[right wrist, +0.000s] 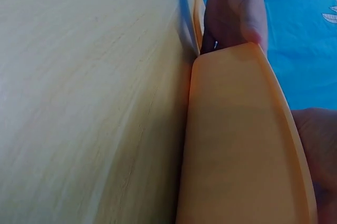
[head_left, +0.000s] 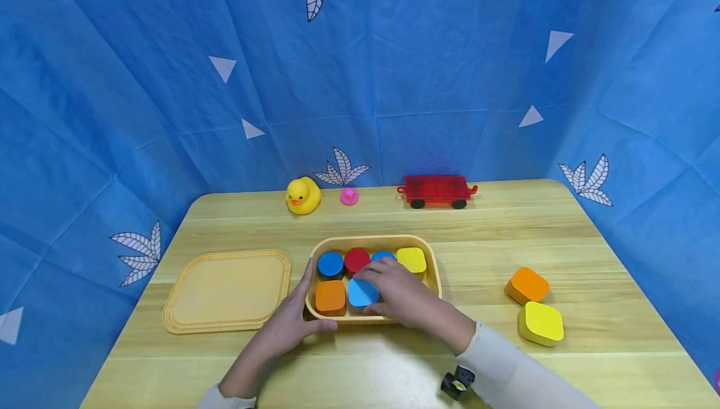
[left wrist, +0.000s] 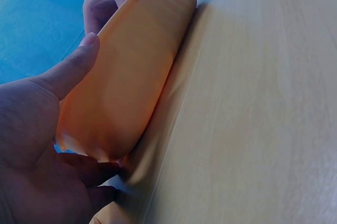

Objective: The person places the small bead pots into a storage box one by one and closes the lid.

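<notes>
A tan plastic box (head_left: pixel 365 321) with rounded corners stands mid-table. My left hand (head_left: pixel 292 318) holds its left end, thumb along the front wall and fingers around the corner; the left wrist view shows this box wall (left wrist: pixel 126 71) close up. Inside the box, my right hand (head_left: pixel 402 290) pinches a light blue rounded-square block (head_left: pixel 362 293), thumb at its front and fingers over its back edge. Left of it sits an orange block (head_left: pixel 330 297). Behind are a blue round block (head_left: pixel 330 264), a red round one (head_left: pixel 357 260), a partly covered blue one (head_left: pixel 383 256) and a yellow one (head_left: pixel 412 260).
A matching tan lid (head_left: pixel 227 290) lies left of the box. To the right lie a loose orange block (head_left: pixel 527 285) and a yellow block (head_left: pixel 541 323). Along the back edge stand a yellow duck (head_left: pixel 304 196), a small pink duck (head_left: pixel 349 196) and a red toy wagon (head_left: pixel 436 190).
</notes>
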The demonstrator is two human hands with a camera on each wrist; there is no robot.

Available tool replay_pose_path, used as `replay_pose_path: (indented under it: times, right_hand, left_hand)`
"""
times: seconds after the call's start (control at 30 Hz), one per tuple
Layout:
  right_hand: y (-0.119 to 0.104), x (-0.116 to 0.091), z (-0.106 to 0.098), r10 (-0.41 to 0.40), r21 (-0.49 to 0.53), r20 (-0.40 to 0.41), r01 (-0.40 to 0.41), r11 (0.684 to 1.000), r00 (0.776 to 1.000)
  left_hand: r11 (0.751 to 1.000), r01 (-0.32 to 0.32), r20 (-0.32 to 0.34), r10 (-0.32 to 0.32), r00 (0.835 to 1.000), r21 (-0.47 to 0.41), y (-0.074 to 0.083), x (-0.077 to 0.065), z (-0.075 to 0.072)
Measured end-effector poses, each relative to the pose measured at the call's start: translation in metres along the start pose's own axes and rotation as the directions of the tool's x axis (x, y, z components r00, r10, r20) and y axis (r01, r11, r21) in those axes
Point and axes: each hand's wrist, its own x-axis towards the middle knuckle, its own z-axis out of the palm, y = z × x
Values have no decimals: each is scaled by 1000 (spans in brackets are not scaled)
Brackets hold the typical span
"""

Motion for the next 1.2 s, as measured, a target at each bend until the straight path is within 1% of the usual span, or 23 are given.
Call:
replay_pose_path:
  times: [0.27,0.63,0.93,1.2]
  right_hand:
    - [1,3,3,-25,-27,1,25,999,1000]
    - [2,0,1,-6,11,-19,6,1000,1000]
    - [7,-10,-8,25,76,-57,-20,997,998]
    - [14,-24,-17,40,58,-88,-35,998,995]
  left_hand:
    - [1000,-2,10,2,1000,1,1,0,0]
    - [1000,-11,4,11,1000,5,-1,0,1]
    - [1000,-13,-2,13,1000,11,-1,0,1]
    - [1000,-23,-1,23,1000,4,0,0,0]
